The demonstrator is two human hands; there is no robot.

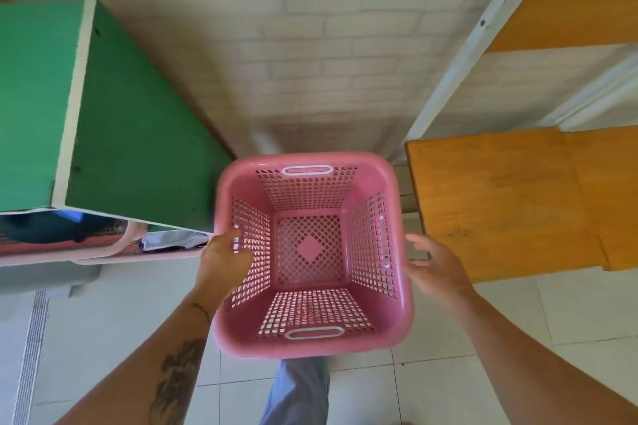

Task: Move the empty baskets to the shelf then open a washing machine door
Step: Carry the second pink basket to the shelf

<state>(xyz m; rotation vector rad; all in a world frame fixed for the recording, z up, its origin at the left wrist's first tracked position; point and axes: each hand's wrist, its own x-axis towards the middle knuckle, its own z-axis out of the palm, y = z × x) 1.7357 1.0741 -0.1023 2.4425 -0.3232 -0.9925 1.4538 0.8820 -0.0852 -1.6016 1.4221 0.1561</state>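
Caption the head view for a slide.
Left hand at the rim of an empty pink basket, right hand open beside it, orange shelf to the right.

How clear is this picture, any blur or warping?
Head view: even daylight; basket fairly sharp, light glinting through its holes; left hand and right hand slightly motion-blurred; wall soft; wide-angle lens tilts the cabinet and shelf outward.

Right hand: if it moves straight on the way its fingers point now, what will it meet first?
Most likely the pink basket: the open right hand points its fingers toward the basket's right rim, close beside it. Whether hand and rim are at the same height is unclear.
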